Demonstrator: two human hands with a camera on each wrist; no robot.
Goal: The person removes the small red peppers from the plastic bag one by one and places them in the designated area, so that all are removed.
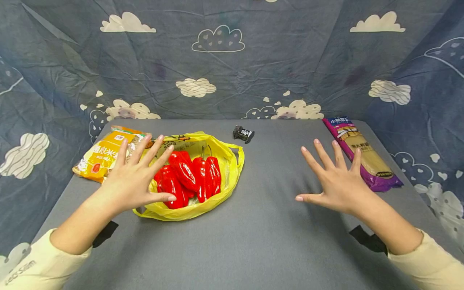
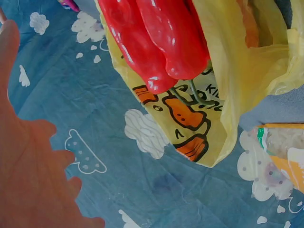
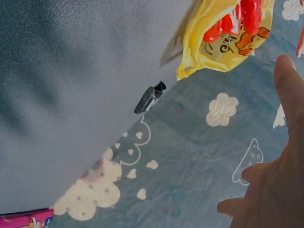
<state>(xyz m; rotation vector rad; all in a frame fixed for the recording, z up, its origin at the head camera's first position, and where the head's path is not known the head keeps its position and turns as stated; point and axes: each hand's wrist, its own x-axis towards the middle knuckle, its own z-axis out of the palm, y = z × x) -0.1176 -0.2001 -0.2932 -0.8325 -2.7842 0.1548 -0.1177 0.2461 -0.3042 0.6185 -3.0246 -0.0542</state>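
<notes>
Basically, yellow bag (image 1: 217, 201) w/ red peppers (image 1: 183, 171), approx 10 o'clock on table (image 1: 261, 241), prob. handles light & floppy, peppers stiffer & slick, so best grip's handle loop (image 1: 240, 157) at bag's 2 o'clock; L hand (image 1: 133, 180) & R hand (image 1: 338, 185) both empty, fingers spread apart.

Head view: right part of orange packet (image 1: 103, 155) and left side of yellow bag (image 1: 203, 209) covered by left grip (image 1: 134, 181). Strip of purple packet (image 1: 366, 157) masked by right grip (image 1: 337, 185). Black packet (image 1: 243, 134) — lettering too small to be read. Sleeves (image 1: 47, 257) cut off at lower corners. Left wrist view: red peppers (image 2: 161, 38) cropped by top edge. Right wrist view: purple packet cropped at lower left — only one end shown.
</notes>
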